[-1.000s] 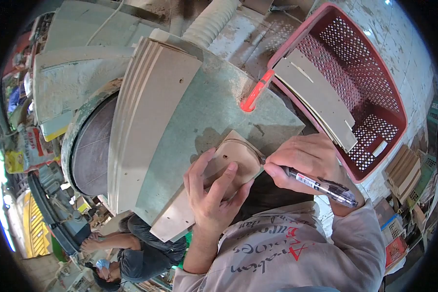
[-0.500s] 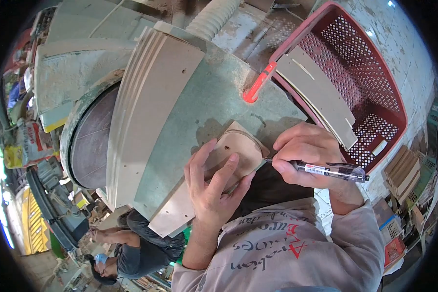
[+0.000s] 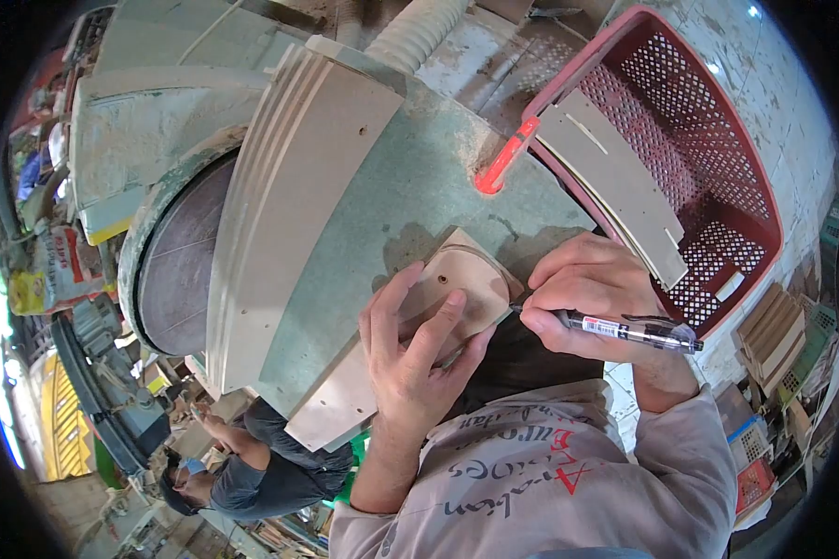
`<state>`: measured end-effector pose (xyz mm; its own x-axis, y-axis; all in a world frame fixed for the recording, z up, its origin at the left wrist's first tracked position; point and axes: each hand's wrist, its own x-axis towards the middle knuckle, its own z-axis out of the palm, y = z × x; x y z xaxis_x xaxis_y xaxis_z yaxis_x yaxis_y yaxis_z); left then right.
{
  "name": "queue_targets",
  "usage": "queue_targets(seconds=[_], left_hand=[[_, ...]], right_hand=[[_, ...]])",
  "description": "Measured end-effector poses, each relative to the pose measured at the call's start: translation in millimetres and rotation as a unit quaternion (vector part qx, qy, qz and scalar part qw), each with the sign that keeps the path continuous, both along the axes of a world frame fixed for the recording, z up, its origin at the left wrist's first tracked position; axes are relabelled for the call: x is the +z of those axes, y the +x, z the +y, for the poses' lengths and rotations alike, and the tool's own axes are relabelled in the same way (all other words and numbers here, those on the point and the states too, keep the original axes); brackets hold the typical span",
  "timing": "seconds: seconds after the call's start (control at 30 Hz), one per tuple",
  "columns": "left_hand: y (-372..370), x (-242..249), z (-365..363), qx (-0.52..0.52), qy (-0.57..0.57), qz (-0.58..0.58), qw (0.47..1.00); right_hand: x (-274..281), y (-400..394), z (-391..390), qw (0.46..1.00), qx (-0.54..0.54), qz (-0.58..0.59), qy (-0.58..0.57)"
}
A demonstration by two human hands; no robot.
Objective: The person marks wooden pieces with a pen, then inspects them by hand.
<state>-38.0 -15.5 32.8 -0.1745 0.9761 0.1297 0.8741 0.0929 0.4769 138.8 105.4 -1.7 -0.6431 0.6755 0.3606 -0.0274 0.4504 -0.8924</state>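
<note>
Right hand [image 3: 592, 296] pinches a pen [image 3: 615, 328] beside the small board [image 3: 475, 293].
Left hand [image 3: 412, 373] holds that board — if fingers slip, the pen could skid.

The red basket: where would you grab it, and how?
Probably best by the bare rim of the red basket, on the side away from the thin boards, coming from above and hooking fingers over it. That edge is exposed, while the boards lie over the opposite one.
</note>
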Motion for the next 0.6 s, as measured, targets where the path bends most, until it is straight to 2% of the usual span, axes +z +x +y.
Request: queue_targets(seconds=[0.3, 0.6], left_hand=[[0.7, -0.2, -0.2, 0.002, 0.001, 0.001, 1.0], [0.6, 0.4, -0.7, 0.0, -0.003, 0.004, 1.0]], right_hand=[[4.8, -1.4, 3.6, 0.996, -0.072, -0.019, -0.056], [6.1, -6.9, 4.6, 0.996, -0.063, -0.007, -0.061]])
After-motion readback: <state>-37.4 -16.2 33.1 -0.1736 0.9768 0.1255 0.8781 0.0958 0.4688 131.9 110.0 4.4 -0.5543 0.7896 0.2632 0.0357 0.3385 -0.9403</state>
